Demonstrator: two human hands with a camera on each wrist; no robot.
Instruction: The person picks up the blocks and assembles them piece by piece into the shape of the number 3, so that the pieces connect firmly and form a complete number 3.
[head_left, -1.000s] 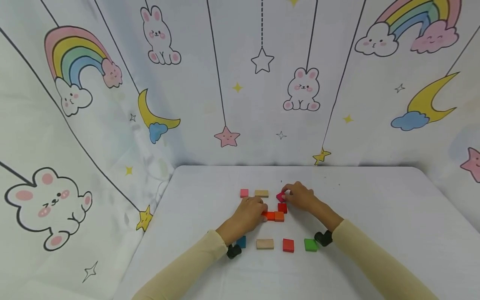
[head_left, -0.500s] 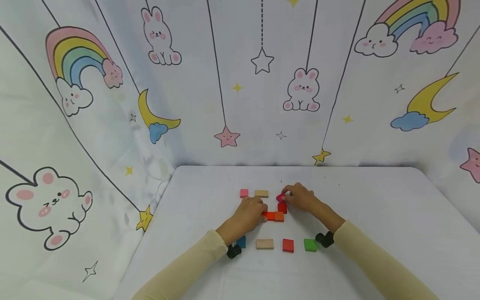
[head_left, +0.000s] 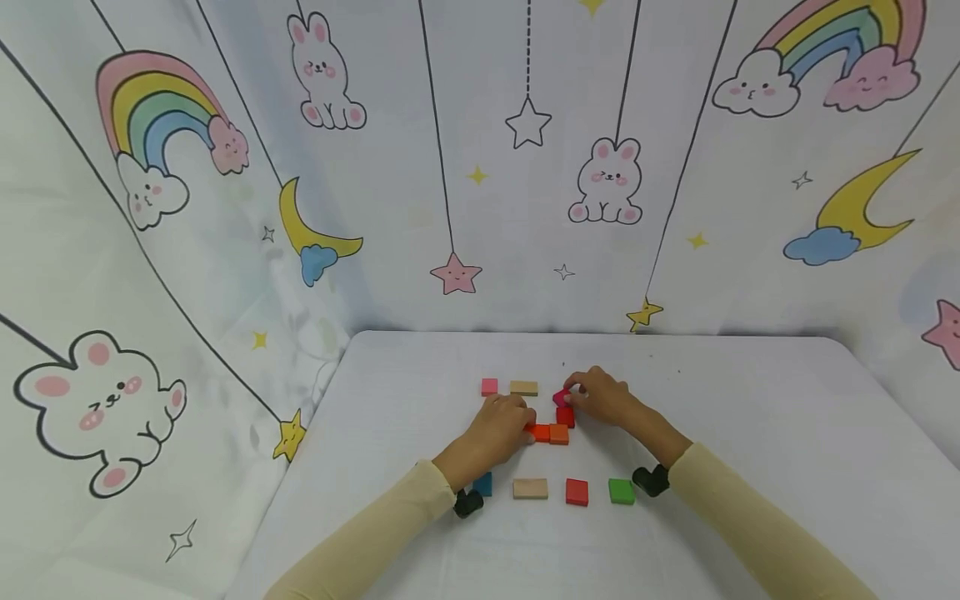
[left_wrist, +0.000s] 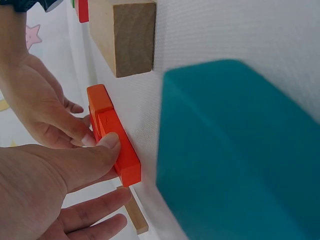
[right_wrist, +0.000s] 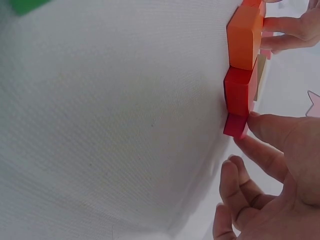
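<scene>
My left hand (head_left: 495, 429) pinches a red-orange block (left_wrist: 122, 150) between thumb and index finger; its other fingers stretch out loosely. An orange block (head_left: 558, 434) touches that block's right end. Behind the orange one lies a red block (right_wrist: 238, 90), so the pieces make a bent row on the white table (head_left: 712, 433). At the row's far end, my right hand (head_left: 600, 395) holds a magenta block (right_wrist: 235, 125) by thumb and index finger. In the head view this block sits turned cornerwise against the red one, partly hidden by the fingers.
Behind the row lie a pink block (head_left: 489, 387) and a wooden block (head_left: 523, 388). Nearer the front stand a blue block (head_left: 483, 484), another wooden block (head_left: 530, 489), a separate red block (head_left: 577, 492) and a green block (head_left: 621, 492). A patterned cloth (head_left: 405, 167) hangs behind the table.
</scene>
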